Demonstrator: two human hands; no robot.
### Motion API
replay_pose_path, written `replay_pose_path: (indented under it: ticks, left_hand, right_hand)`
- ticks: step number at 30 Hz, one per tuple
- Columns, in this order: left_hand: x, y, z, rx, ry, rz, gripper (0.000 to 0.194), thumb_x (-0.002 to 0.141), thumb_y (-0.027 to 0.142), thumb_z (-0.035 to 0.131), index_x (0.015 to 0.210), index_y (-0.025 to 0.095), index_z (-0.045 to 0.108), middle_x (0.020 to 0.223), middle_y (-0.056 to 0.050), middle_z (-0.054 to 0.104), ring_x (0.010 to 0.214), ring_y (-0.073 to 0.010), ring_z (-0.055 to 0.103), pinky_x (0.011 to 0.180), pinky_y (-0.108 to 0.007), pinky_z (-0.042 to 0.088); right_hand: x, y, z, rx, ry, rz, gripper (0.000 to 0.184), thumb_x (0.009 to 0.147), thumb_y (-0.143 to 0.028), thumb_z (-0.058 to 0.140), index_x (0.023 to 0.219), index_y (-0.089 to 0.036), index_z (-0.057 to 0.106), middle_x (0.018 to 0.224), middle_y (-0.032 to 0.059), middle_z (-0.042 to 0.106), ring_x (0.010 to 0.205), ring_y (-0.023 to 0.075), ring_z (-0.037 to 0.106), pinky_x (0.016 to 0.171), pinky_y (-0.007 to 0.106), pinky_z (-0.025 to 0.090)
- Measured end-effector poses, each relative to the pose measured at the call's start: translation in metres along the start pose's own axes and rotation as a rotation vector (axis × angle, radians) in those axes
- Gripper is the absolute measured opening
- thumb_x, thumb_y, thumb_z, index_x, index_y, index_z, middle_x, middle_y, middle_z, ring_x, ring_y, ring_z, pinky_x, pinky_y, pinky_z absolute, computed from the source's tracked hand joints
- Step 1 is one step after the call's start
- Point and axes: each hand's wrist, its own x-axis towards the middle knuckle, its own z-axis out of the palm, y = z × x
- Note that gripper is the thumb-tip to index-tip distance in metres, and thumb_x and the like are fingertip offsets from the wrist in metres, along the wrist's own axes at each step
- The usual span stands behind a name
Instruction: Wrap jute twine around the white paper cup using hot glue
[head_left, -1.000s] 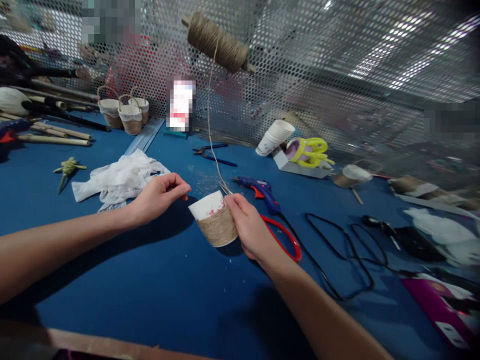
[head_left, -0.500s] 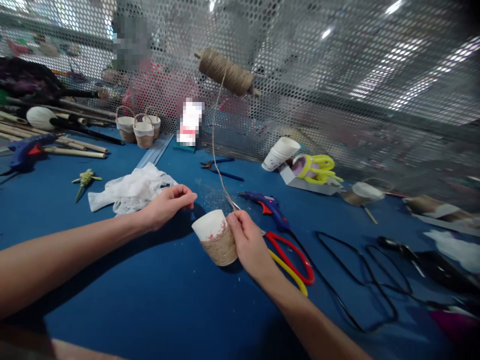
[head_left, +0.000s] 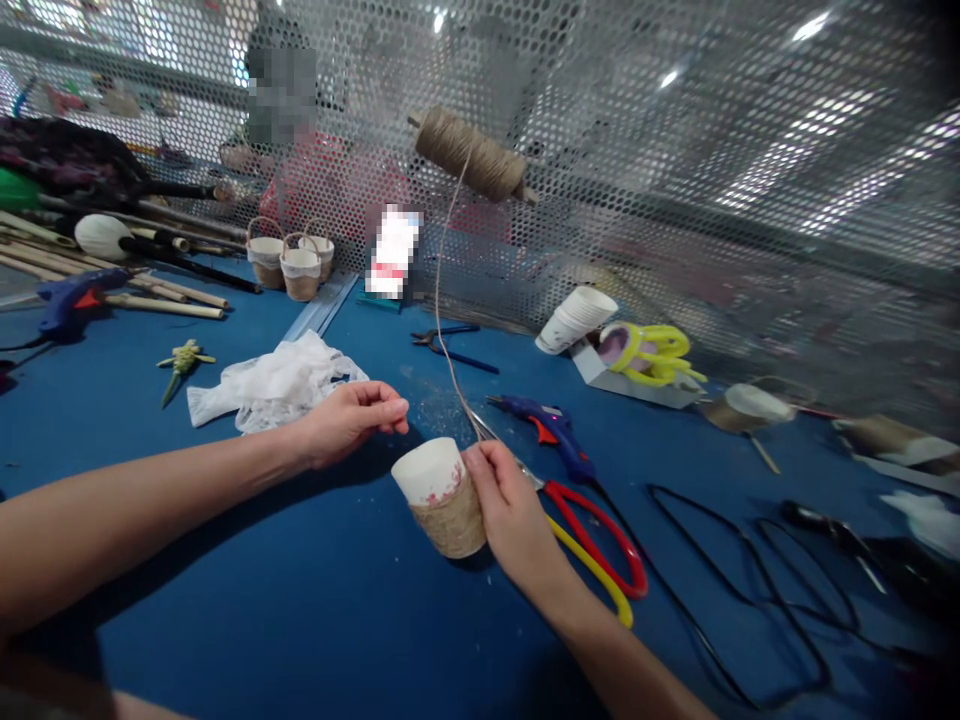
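My right hand (head_left: 512, 512) is closed on the side of a white paper cup (head_left: 433, 470), its lower part wrapped in brown twine and pink print showing above. The cup tilts left, just over the table. From the spool (head_left: 471, 155) hung at the mesh, a twine strand (head_left: 444, 335) runs down to my right fingers. My left hand (head_left: 358, 420) is held apart from the cup, thumb and fingers pinched together; whatever they may hold is too small to make out. Under my right hand lie scissors (head_left: 596, 535) with red and yellow handles.
A blue glue gun (head_left: 544, 430) and pliers (head_left: 457, 345) lie beyond the cup. White lace (head_left: 281, 380) is at left, near small twine-wrapped baskets (head_left: 301, 275). Stacked paper cups (head_left: 576, 320) lean at right. A black cable (head_left: 709, 505) loops across the right side. A perforated metal screen closes the back.
The whole view has shifted slightly, so things sit a little lower and farther right. My right hand keeps its hold on the cup, and my left hand stays pinched nearby.
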Motion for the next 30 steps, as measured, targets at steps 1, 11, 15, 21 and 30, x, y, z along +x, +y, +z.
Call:
replay_pose_path:
  ticks: [1, 11, 15, 21, 30]
  left_hand:
    - [0.0, 0.0, 0.0, -0.024, -0.013, -0.02, 0.019, 0.071, 0.027, 0.064, 0.063, 0.013, 0.054, 0.06, 0.001, 0.06, 0.058, -0.0081, 0.048, 0.062, -0.024, 0.033]
    - [0.003, 0.002, -0.001, 0.061, 0.087, -0.022, 0.028, 0.082, 0.033, 0.045, 0.06, 0.016, 0.044, 0.054, 0.001, 0.05, 0.05, -0.0088, 0.045, 0.052, -0.024, 0.034]
    - [0.004, 0.003, -0.004, 0.192, 0.184, 0.09, 0.02, 0.079, 0.026, 0.051, 0.063, 0.016, 0.046, 0.059, 0.002, 0.049, 0.055, -0.0085, 0.044, 0.055, -0.023, 0.035]
    - [0.003, -0.001, -0.012, 0.943, 0.127, 0.348, 0.036, 0.071, 0.012, 0.055, 0.107, 0.014, 0.047, 0.113, -0.011, 0.051, 0.102, -0.0191, 0.049, 0.088, -0.035, 0.038]
    - [-0.004, 0.003, -0.005, 1.084, 0.043, 0.298, 0.022, 0.085, 0.022, 0.039, 0.1, 0.015, 0.054, 0.075, -0.006, 0.066, 0.072, -0.0166, 0.061, 0.069, -0.031, 0.048]
  right_hand:
    - [0.0, 0.0, 0.0, -0.001, -0.002, 0.002, 0.028, 0.086, -0.041, 0.032, 0.07, -0.021, 0.042, 0.062, -0.0015, 0.044, 0.059, 0.0147, 0.043, 0.055, 0.028, 0.036]
    - [-0.001, -0.001, 0.0, 0.009, 0.005, -0.001, 0.027, 0.086, -0.04, 0.034, 0.07, -0.021, 0.043, 0.062, -0.0016, 0.044, 0.059, 0.0146, 0.044, 0.055, 0.027, 0.037]
    - [-0.001, -0.003, 0.0, 0.016, 0.012, 0.002, 0.026, 0.085, -0.04, 0.035, 0.069, -0.021, 0.043, 0.061, -0.0018, 0.044, 0.057, 0.0145, 0.043, 0.054, 0.027, 0.036]
    - [0.0, -0.005, -0.001, 0.039, 0.028, 0.015, 0.026, 0.084, -0.041, 0.036, 0.071, -0.021, 0.043, 0.063, -0.001, 0.046, 0.059, 0.0152, 0.044, 0.055, 0.028, 0.037]
    - [0.006, -0.001, -0.006, 0.135, 0.137, 0.03, 0.027, 0.082, -0.045, 0.039, 0.071, -0.021, 0.045, 0.062, -0.002, 0.046, 0.059, 0.0139, 0.044, 0.055, 0.027, 0.037]
